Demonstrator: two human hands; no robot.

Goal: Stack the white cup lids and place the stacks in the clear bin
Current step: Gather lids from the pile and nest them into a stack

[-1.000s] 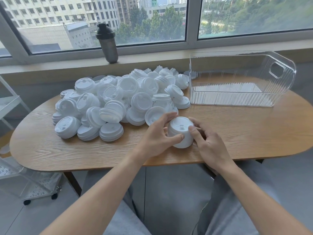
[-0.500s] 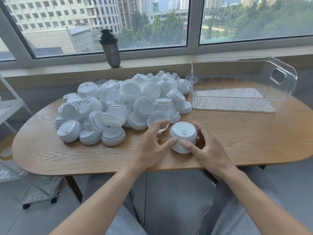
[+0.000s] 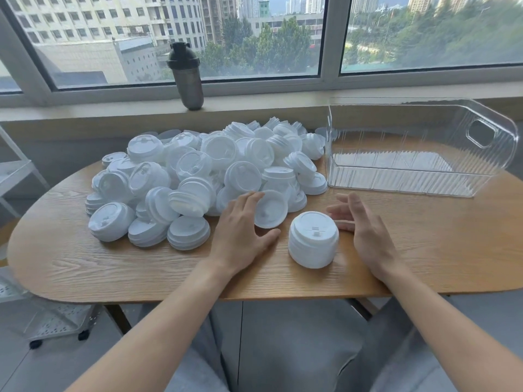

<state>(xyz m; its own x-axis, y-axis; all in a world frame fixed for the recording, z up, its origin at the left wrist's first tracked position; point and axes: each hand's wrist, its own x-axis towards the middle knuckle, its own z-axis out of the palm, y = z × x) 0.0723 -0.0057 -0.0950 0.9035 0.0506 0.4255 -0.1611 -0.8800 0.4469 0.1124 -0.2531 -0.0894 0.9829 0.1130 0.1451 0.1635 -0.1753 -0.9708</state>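
On the table [image 3: 424, 250], one short stack [image 3: 313, 239] stands between the spread, empty left hand [image 3: 240, 230] and right hand [image 3: 365, 230], while the clear bin [image 3: 418, 182] holds nothing and the pile of lids [image 3: 203, 176] waits.

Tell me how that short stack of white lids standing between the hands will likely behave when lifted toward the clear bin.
The stack of lids looks like thin plastic, so probably light and easy to lift. It is only nested, so a loose grip may let lower lids slip off. Standing flat on the table, squat and wide, it seems unlikely to tip or roll if nudged.
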